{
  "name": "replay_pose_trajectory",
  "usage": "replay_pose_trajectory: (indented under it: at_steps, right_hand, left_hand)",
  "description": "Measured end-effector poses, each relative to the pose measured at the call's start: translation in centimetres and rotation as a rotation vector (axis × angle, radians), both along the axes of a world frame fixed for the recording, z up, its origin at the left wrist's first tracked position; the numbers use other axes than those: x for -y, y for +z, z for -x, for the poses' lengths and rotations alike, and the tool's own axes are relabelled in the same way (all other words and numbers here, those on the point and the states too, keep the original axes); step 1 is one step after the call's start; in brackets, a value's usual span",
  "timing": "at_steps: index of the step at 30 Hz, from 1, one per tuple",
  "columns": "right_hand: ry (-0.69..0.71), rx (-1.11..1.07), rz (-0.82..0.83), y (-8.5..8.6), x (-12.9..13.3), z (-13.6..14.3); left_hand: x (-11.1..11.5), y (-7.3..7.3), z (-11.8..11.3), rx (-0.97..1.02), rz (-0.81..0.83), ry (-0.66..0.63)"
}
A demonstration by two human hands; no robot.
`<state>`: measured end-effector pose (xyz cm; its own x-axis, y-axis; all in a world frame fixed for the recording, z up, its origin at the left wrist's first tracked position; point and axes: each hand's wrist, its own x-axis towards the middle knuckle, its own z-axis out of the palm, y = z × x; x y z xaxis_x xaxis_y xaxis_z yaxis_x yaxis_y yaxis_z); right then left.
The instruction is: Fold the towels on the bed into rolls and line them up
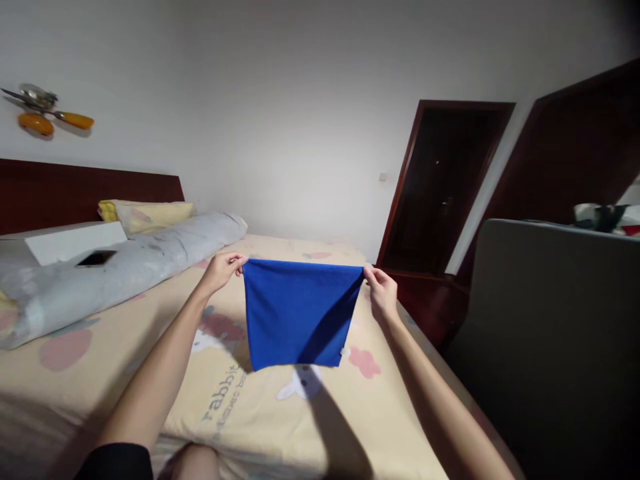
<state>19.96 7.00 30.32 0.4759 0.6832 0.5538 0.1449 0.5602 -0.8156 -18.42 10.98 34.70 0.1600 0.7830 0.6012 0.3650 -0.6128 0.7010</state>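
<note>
A blue cloth (pixel 303 310) hangs spread out between my two hands, above the bed. My left hand (pixel 225 270) pinches its upper left corner. The upper right corner is pinched in my right hand (pixel 381 287). The cloth's top edge is stretched nearly straight, and its lower edge hangs just over the bed sheet (pixel 270 413), which is cream with rabbit prints. A small white tag (pixel 344 352) shows near the lower right corner. Whether the lower edge touches the sheet, I cannot tell.
Along the bed's left side lies a rolled grey quilt (pixel 165 247) with a dark phone (pixel 97 259) on it. Beside it are a white box (pixel 75 243) and a yellow pillow (pixel 160 215). A grey panel (pixel 545 347) stands at the right, near a dark door (pixel 445 193).
</note>
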Motion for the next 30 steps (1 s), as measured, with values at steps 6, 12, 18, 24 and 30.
replay_pose_trajectory:
  at_steps: [6,12,18,24,30]
  right_hand:
    - [-0.128,0.001,-0.014,-0.4,0.0,0.7]
    - [-0.248,-0.003,-0.033,-1.3,-0.3,1.4]
    - [-0.106,0.203,-0.027,-1.2,-0.2,0.2]
    - [-0.006,0.291,-0.023,0.6,0.4,-1.2]
    - [0.027,0.283,0.022,2.1,0.9,-1.4]
  left_hand:
    - [0.0,-0.5,0.0,-0.105,-0.053,0.062]
    - [-0.1,-0.8,-0.4,-0.087,-0.064,0.038]
    - [0.8,-0.3,-0.6,0.070,0.105,-0.013]
    - [1.7,0.6,-0.9,0.385,0.345,-0.044]
    - [2.0,1.2,-1.4,0.457,0.375,0.017]
